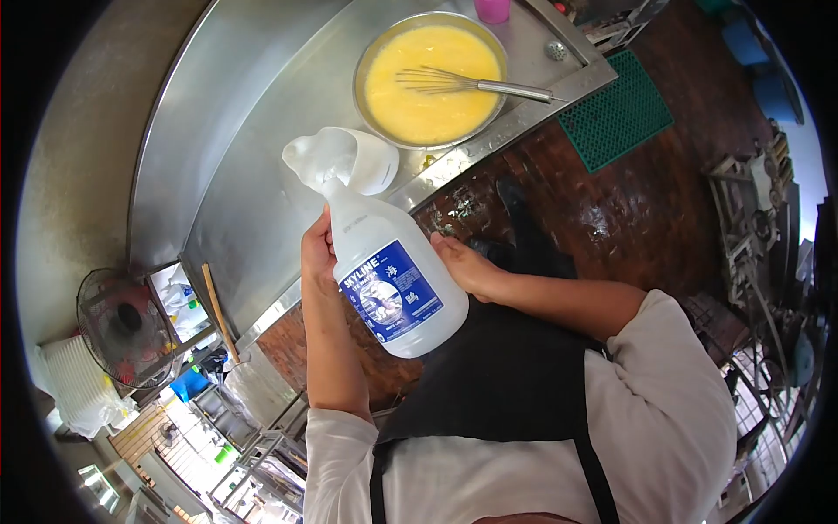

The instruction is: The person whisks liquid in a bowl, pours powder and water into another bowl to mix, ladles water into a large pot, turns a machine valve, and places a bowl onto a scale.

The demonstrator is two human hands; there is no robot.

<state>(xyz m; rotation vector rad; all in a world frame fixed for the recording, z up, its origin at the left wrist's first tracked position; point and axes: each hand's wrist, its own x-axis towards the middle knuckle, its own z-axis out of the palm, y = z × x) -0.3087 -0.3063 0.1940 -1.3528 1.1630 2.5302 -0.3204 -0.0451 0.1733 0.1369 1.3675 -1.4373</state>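
The left hand (320, 245) curls in at the bottle's shoulder, probably to steer its neck. Just beyond it sits a white container (377, 164), apparently placed to sit beneath the mouth. The big labelled bottle (404, 293) slants between the 2 hands. Farther out, 1 whisk (515, 90) leans on the bowl's rim (356, 83) (handle kept clean, presumably). The right hand (469, 266) braces the bottle's side; its hidden fingers' spread I can't tell.

1. Bright daylight washes out the lower-left opening (188, 458)
2. White glare on the metal counter (244, 148) and brown floor (624, 196)
3. Strongly curved edges, black corners
4. Large label (392, 291) lettering is sharp
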